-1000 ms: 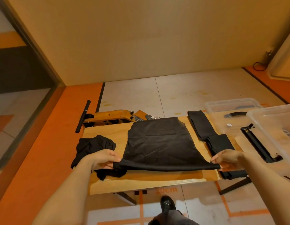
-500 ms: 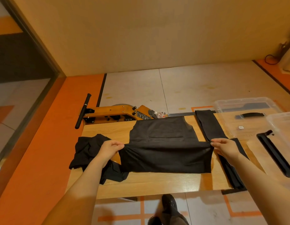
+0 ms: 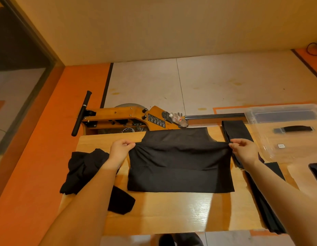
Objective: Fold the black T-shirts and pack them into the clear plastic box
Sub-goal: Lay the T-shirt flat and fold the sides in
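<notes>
Clear plastic box (image 3: pixel 271 121) sits at the right end of the bench (image 3: pixel 172 215); through its wall I see only a dark band and a black handle, and I cannot tell whether any shirt lies inside. A small white tag shows near its near wall.

I see the black T-shirt (image 3: pixel 180 173) in the middle of the bench, half folded, its long axis running left to right. My left hand (image 3: pixel 118 151) pinches the raised fold edge at its left corner, and my right hand (image 3: pixel 244 151) pinches the same edge at the right corner, so each grip is closed on cloth. That edge is lifted and stretched taut between them, while the lower part lies flat. Beyond the fold, more of the shirt lies flat toward the far edge.

A crumpled black garment (image 3: pixel 83 169) lies at the left of the bench, and a long narrow folded black piece (image 3: pixel 235 132) runs front to back on the right.

Past the wooden bench stands a wooden rowing machine (image 3: pixel 125 116) on a pale floor bordered with orange, against a tan wall.
</notes>
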A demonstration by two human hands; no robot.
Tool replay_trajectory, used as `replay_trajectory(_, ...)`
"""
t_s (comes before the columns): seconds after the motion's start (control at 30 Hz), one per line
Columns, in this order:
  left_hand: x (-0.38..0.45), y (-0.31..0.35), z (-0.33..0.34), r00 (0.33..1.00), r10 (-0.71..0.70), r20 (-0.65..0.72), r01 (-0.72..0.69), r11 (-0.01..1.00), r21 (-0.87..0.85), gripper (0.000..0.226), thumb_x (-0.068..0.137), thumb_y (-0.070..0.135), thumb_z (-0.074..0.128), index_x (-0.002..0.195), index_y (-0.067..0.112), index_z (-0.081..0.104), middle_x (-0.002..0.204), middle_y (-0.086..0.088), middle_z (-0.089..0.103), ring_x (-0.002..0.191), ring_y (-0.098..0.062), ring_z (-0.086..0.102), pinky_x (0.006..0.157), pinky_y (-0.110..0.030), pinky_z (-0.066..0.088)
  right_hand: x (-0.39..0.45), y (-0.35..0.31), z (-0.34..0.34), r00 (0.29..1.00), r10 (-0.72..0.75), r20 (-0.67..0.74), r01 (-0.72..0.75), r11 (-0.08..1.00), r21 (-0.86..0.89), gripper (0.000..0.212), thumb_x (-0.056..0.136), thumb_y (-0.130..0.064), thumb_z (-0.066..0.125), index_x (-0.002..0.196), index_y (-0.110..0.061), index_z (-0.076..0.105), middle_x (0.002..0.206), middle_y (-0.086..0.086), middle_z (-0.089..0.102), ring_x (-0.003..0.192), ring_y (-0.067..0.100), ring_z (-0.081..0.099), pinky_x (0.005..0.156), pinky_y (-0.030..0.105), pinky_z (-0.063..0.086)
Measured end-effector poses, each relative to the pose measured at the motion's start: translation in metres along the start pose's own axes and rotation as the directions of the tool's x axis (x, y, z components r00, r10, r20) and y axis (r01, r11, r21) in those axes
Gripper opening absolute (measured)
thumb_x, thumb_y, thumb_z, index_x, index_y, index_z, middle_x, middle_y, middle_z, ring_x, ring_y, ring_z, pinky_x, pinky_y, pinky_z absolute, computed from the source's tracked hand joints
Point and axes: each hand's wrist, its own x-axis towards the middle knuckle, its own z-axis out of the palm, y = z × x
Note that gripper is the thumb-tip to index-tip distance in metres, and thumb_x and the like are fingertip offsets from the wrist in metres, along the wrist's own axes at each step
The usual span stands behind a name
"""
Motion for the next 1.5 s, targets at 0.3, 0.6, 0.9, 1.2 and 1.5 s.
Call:
replay_trajectory(0.3, 0.044, 0.004, 0.02, 0.995, -0.053, -0.084, 0.056, 0.998, 0.029, 0.03, 0.09, 0.015, 0.066, 0.118, 0.007, 0.063, 0.119, -0.008, 0.063, 0.115, -0.023, 0.057, 0.098, -0.033, 0.045, 0.021, -0.017, 0.025, 0.998, -0.05, -0.031, 0.048, 0.998, -0.049, 0.031, 0.091, -0.011, 0.066, 0.122, -0.009, 0.063, 0.114, 0.008, 0.066, 0.109, 0.025, 0.062, 0.101, 0.044, 0.049)
replay_trajectory(0.6, -0.018, -0.075, 0.029, 0.961, -0.208, -0.18, 0.24, 0.955, 0.175, 0.035, 0.098, 0.023, 0.052, 0.13, 0.012, 0.053, 0.125, -0.009, 0.059, 0.112, -0.027, 0.056, 0.081, -0.032, 0.043, -0.059, 0.053, 0.038, 0.995, -0.093, -0.039, 0.075, 0.94, -0.334, 0.038, 0.094, -0.013, 0.061, 0.131, -0.007, 0.055, 0.122, 0.011, 0.063, 0.113, 0.028, 0.061, 0.096, 0.046, 0.052)
replay_trajectory(0.9, -0.082, -0.117, 0.051, 0.964, -0.181, -0.195, 0.238, 0.916, 0.323, 0.041, 0.094, 0.024, 0.06, 0.131, 0.01, 0.05, 0.126, -0.007, 0.056, 0.115, -0.026, 0.055, 0.09, -0.038, 0.049, -0.106, 0.102, 0.035, 0.968, 0.033, -0.249, -0.148, 0.874, -0.462, 0.037, 0.094, -0.026, 0.063, 0.122, -0.004, 0.055, 0.115, 0.019, 0.062, 0.099, 0.04, 0.063, 0.083, 0.053, 0.054)
replay_trajectory(1.2, -0.077, -0.116, 0.047, 0.954, -0.217, -0.208, 0.277, 0.903, 0.329, 0.02, 0.095, 0.025, 0.057, 0.109, 0.011, 0.064, 0.11, -0.008, 0.063, 0.094, -0.025, 0.06, 0.077, -0.038, 0.051, -0.101, 0.104, 0.02, 0.969, 0.134, -0.208, -0.183, 0.954, -0.239, 0.019, 0.1, -0.022, 0.053, 0.105, -0.006, 0.06, 0.098, 0.015, 0.063, 0.089, 0.032, 0.06, 0.082, 0.044, 0.052)
replay_trajectory(1.5, -0.084, -0.107, 0.04, 0.962, -0.002, -0.273, 0.085, 0.952, 0.293, 0.014, 0.092, 0.018, 0.063, 0.099, 0.007, 0.068, 0.119, -0.007, 0.053, 0.084, -0.016, 0.057, 0.074, -0.028, 0.045, -0.104, 0.085, 0.012, 0.973, -0.011, -0.229, -0.045, 0.97, -0.238, 0.019, 0.097, -0.017, 0.059, 0.108, -0.004, 0.068, 0.097, 0.008, 0.064, 0.088, 0.025, 0.061, 0.082, 0.043, 0.054)
